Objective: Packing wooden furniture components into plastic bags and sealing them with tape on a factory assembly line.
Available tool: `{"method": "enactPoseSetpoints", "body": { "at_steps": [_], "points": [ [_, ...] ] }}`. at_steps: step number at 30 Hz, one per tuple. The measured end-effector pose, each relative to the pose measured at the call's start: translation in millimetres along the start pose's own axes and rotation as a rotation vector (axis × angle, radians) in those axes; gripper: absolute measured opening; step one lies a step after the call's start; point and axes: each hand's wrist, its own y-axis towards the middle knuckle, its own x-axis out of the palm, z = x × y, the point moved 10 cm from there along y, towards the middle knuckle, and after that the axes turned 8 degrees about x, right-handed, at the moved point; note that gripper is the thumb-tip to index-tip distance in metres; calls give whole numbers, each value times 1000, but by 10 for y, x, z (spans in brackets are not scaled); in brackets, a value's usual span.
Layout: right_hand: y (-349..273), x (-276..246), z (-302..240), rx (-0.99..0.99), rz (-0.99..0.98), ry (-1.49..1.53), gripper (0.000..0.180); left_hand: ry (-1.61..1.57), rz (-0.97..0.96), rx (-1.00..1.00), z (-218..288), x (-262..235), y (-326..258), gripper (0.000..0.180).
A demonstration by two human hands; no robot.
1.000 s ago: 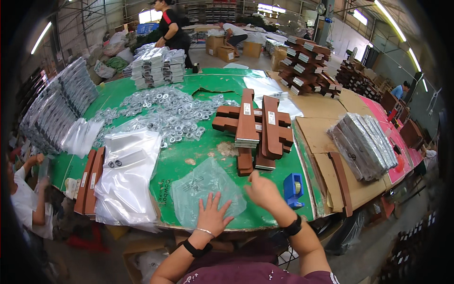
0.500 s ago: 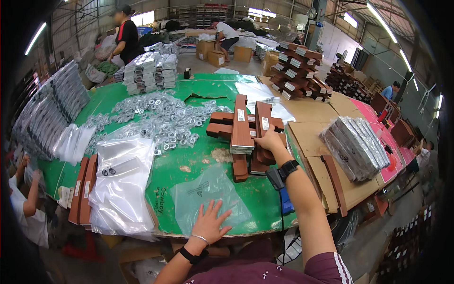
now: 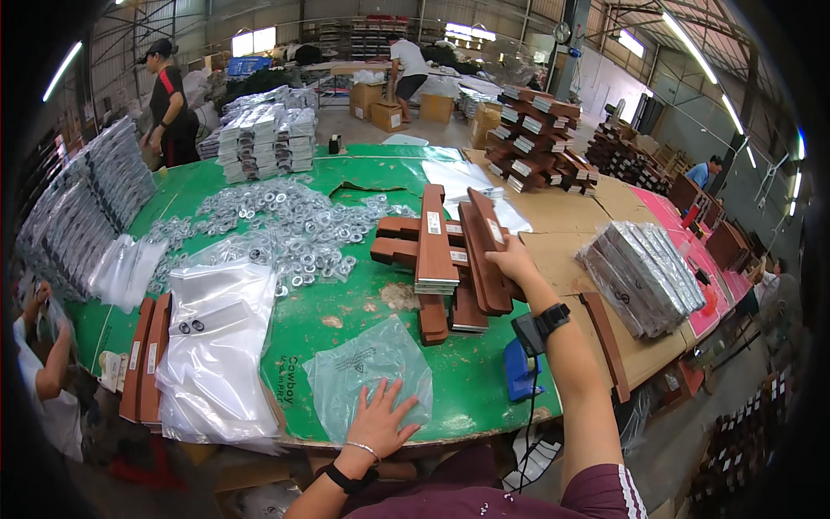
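The left hand (image 3: 380, 419) lies flat with its fingers spread, palm down on a clear plastic bag (image 3: 367, 359) at the near edge of the green counter (image 3: 298, 327). The right hand (image 3: 516, 259) reaches farther out, its fingers bent and gripping the right edge of a brown board (image 3: 481, 259), which leans at a tilt on the right side of a crosswise stack of brown boards (image 3: 432, 268). That board is thus far and to the right of the left hand, while the bag sits directly under the left fingertips and extends beyond them. A blue tape dispenser (image 3: 519, 372) stands near, to the right of the bag and partly behind the right wrist. White labels with fine print mark the gripped board, the stack and two brown boards (image 3: 156, 355) at the left; their print is too small to read. The bag carries faint dark print, also unclear, and dark lettering (image 3: 287, 376) marks the counter just left of it. Two dark round marks show on the white plastic sleeves (image 3: 216, 355) farther left.
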Motion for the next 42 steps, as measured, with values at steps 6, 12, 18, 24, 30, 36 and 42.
{"method": "enactPoseSetpoints", "body": {
  "at_steps": [6,12,18,24,30,36,42],
  "points": [
    [195,-590,392,-160,351,20,69,3,-9,2,41,17,54,51],
    [195,-414,1250,43,134,-338,48,18,-25,-4,2,25,2,50],
    [241,-302,1643,41,171,-243,46,21,-64,37,70,87,78,52],
    [-62,2,66,-3,-78,48,64,63,-129,-1,15,83,-14,56],
    [-60,197,51,11,-106,-128,72,62,-138,37,56,193,51,55],
    [-79,211,-77,-40,41,-203,54,101,-188,87,103,223,-6,51],
    [-99,-243,109,-44,259,105,51,143,-276,196,229,317,23,50]
  ]
}}
